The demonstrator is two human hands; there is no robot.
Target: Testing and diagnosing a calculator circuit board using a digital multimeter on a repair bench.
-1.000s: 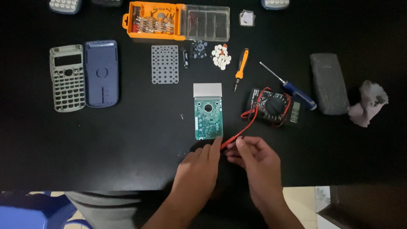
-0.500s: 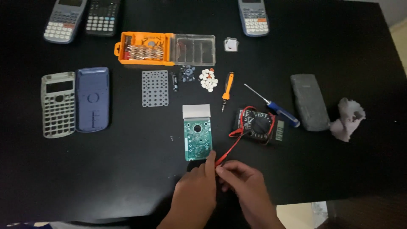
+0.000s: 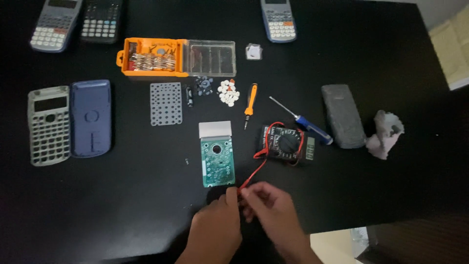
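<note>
From where I watch, the black desk (image 3: 122, 215) fills the view, and the work sits near its 6 o'clock edge. Largest of the near things is the green circuit board (image 3: 217, 163), its long axis running 12 to 6 o'clock, a pale display strip at its 12 o'clock end. It lies directly at 12 o'clock from my left hand (image 3: 217, 230), just beyond the knuckles and not touching as far as I can tell. At 3 o'clock from the board rests the black multimeter (image 3: 287, 143), its red lead (image 3: 259, 168) trailing toward 7 o'clock and ending in the red probe (image 3: 243, 186) between my two hands. The right hand (image 3: 271, 211) is curled, its fingertips pinched on that probe; the left hand's thumb presses in beside the same spot, fingers folded, though what it grips beyond the probe tip I cannot tell. The left hand is nearer the board; the right hand is nearer the multimeter. Farther out at 12 o'clock lies the small orange screwdriver (image 3: 250, 104), well apart from both hands.
</note>
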